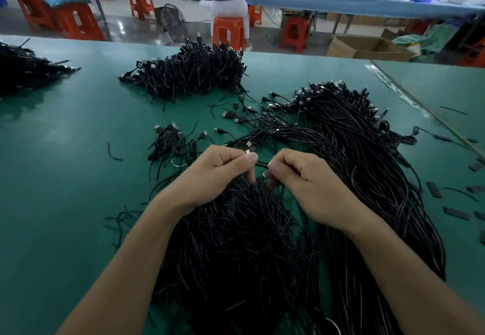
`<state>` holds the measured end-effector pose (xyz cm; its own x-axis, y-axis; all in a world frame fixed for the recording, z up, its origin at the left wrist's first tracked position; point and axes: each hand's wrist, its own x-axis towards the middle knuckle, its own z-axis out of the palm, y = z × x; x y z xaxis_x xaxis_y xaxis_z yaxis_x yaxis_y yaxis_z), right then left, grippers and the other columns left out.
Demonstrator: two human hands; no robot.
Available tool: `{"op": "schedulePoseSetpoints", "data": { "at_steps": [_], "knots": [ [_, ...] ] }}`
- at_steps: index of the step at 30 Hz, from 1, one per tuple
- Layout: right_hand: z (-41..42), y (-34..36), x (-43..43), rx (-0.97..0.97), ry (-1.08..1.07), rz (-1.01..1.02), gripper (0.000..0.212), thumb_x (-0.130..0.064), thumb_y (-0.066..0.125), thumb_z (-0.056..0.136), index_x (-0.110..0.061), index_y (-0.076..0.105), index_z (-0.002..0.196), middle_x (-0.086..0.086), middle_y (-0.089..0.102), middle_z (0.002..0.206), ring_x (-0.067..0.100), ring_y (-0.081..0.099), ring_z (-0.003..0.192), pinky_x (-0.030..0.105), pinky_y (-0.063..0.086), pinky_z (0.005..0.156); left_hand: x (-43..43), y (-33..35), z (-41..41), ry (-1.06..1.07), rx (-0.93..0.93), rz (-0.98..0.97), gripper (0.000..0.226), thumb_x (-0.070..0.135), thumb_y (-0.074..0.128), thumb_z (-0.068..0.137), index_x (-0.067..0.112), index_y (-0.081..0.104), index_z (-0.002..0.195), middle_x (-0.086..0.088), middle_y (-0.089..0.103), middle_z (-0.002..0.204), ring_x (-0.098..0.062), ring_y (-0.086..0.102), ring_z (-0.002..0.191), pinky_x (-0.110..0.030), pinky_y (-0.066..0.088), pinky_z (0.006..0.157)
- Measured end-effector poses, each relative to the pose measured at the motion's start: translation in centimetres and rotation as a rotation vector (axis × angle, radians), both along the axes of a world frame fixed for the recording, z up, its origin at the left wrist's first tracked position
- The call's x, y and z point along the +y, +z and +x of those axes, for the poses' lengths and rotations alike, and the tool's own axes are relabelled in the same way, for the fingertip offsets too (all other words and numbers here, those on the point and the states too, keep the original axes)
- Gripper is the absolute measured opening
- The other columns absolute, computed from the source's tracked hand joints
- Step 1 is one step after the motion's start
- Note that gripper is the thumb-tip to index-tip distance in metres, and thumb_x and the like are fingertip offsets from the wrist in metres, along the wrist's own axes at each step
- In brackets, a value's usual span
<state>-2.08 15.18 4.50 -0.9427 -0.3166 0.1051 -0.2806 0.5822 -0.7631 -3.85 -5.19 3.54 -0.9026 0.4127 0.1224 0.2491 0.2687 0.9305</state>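
Pinching one black cable [262, 164] at mid-frame, left hand [217, 174] and right hand [309, 185] each grip it between thumb and curled fingers, above the loose heap [236, 242]. Progress judged partial: coiled pile [189, 72] upper centre and small bundle [168, 137] look finished; long sheaf [367, 177] at right looks unworked. The cable's run beneath the palms is hidden; the heap is cut off at the bottom edge.
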Motion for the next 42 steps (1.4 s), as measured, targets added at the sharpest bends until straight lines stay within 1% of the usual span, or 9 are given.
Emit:
{"op": "schedulePoseSetpoints", "data": {
  "at_steps": [5,9,12,17,23,27,31,36,42],
  "knots": [
    [0.3,-0.2,-0.6,0.032,0.034,-0.148,0.024,-0.038,0.055,0.099,-0.026,0.066,0.081,0.0,0.054,0.059,0.024,0.047,0.053,0.039,0.043,0.053,-1.1,-0.5,1.4,-0.1,-0.295,-0.011,0.06,0.066,0.048,0.092,0.021,0.061,0.054,0.003,0.027,0.047,-0.014,0.021,0.044,-0.017,0.026,0.043],
    [0.4,0.1,-1.7,0.031,0.007,-0.318,0.036,-0.055,0.056,0.088,-0.022,0.066,0.077,0.0,0.048,0.057,0.012,0.04,0.052,0.034,0.035,0.047,-0.8,-0.4,3.2,-0.296,-0.379,0.406,0.056,0.058,0.05,0.096,0.018,0.061,0.058,-0.003,0.019,0.052,-0.012,0.017,0.043,-0.016,0.025,0.041],
    [0.9,-0.3,-2.2,-0.026,0.051,-0.225,0.042,-0.056,0.047,0.093,-0.024,0.064,0.073,-0.002,0.04,0.053,0.013,0.032,0.047,0.032,0.025,0.044,0.0,-0.1,3.6,-0.218,-0.426,0.7,0.046,0.048,0.049,0.097,0.019,0.068,0.067,0.006,0.024,0.052,-0.005,0.02,0.042,-0.014,0.025,0.037],
    [2.2,-0.4,-2.5,-0.089,0.155,0.063,0.035,-0.028,0.045,0.104,-0.028,0.058,0.072,0.01,0.062,0.065,0.018,0.047,0.048,0.037,0.042,0.047,1.3,-0.1,2.7,0.019,-0.439,1.078,0.041,0.034,0.043,0.098,0.013,0.078,0.104,0.009,0.04,0.061,-0.003,0.035,0.051,-0.015,0.033,0.042],
    [3.6,0.9,-2.9,0.004,0.264,0.227,0.034,-0.031,0.05,0.099,-0.019,0.051,0.068,-0.004,0.054,0.059,0.012,0.048,0.051,0.029,0.039,0.05,2.1,-1.7,2.7,0.339,0.014,0.595,0.034,0.027,0.04,0.104,0.013,0.07,0.11,-0.001,0.073,0.085,-0.015,0.071,0.08,-0.023,0.056,0.07],
    [3.0,2.2,-2.2,0.171,0.157,0.069,0.018,-0.029,0.068,0.093,-0.024,0.069,0.075,-0.014,0.058,0.065,0.004,0.056,0.058,0.015,0.04,0.054,2.0,-1.4,3.3,0.171,0.113,0.112,0.036,0.035,0.045,0.1,0.012,0.069,0.086,-0.001,0.068,0.071,-0.009,0.063,0.063,-0.029,0.049,0.055],
    [2.1,3.2,-0.7,0.247,0.071,-0.08,0.012,-0.036,0.077,0.082,-0.029,0.071,0.075,-0.021,0.059,0.065,0.001,0.047,0.052,0.008,0.035,0.052,1.7,-0.4,4.0,0.031,-0.161,0.165,0.05,0.051,0.039,0.097,0.019,0.068,0.073,0.003,0.056,0.047,-0.007,0.044,0.037,-0.015,0.036,0.041],
    [1.2,3.0,-0.8,0.242,-0.037,-0.184,0.014,-0.04,0.071,0.082,-0.026,0.073,0.079,-0.012,0.067,0.072,0.004,0.054,0.059,0.017,0.042,0.055,1.6,0.2,4.5,-0.111,-0.338,0.33,0.061,0.055,0.035,0.102,0.017,0.058,0.059,0.006,0.034,0.043,-0.009,0.026,0.038,-0.017,0.027,0.04],
    [2.3,0.4,-2.5,0.064,0.052,-0.084,0.035,-0.03,0.054,0.101,-0.03,0.061,0.067,-0.004,0.046,0.053,0.009,0.036,0.046,0.028,0.03,0.045,1.5,0.4,4.2,-0.115,-0.456,0.862,0.045,0.038,0.043,0.1,0.014,0.07,0.073,0.006,0.047,0.048,-0.003,0.038,0.037,-0.015,0.032,0.039]
  ]
}}
